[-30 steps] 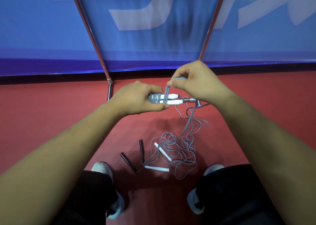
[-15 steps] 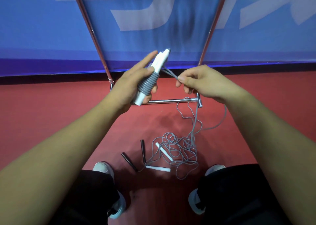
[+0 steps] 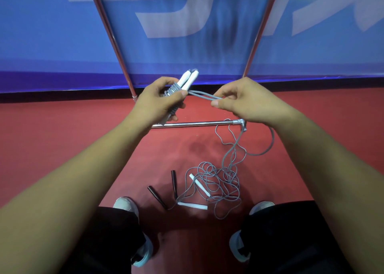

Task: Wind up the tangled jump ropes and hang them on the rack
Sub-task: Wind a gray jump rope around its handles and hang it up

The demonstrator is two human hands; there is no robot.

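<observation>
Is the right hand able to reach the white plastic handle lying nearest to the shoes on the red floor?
Probably not yet. The right hand pinches the thin grey cord running from the wound bundle in the left hand. The white plastic handle lies uncovered on the floor, well below.

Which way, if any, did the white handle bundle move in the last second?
Yes. The white handle bundle rose from level with the rack's floor bar to above it, tilting upright.

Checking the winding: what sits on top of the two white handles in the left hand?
Grey rope coils wrap round the middle of the white handles, and the left hand grips over them. How many turns cannot be seen: the hand covers some.
</observation>
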